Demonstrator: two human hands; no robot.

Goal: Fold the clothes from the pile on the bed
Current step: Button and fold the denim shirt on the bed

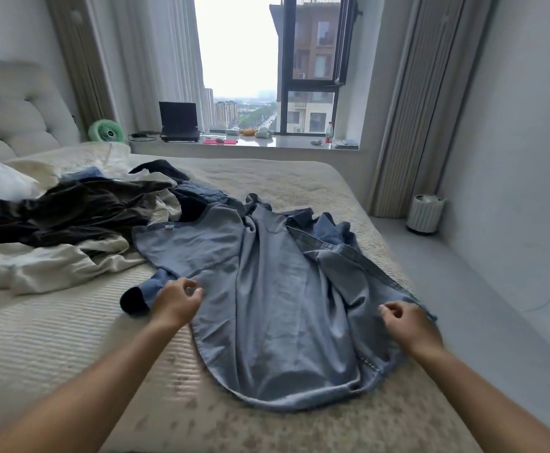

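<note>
Over the blue denim shirt (267,289) hover both hands: the left hand (177,302) at its left edge by the sleeve cuff, the right hand (409,325) at its right edge, each with fingers loosely curled, apparently pinching nothing. That shirt lies spread on the bed (71,354), touching the clothes pile (71,217) behind-left of it.

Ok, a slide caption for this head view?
Both hands, left and right, hover loosely curled over a blue denim shirt spread on the bed beside the clothes pile.
</note>
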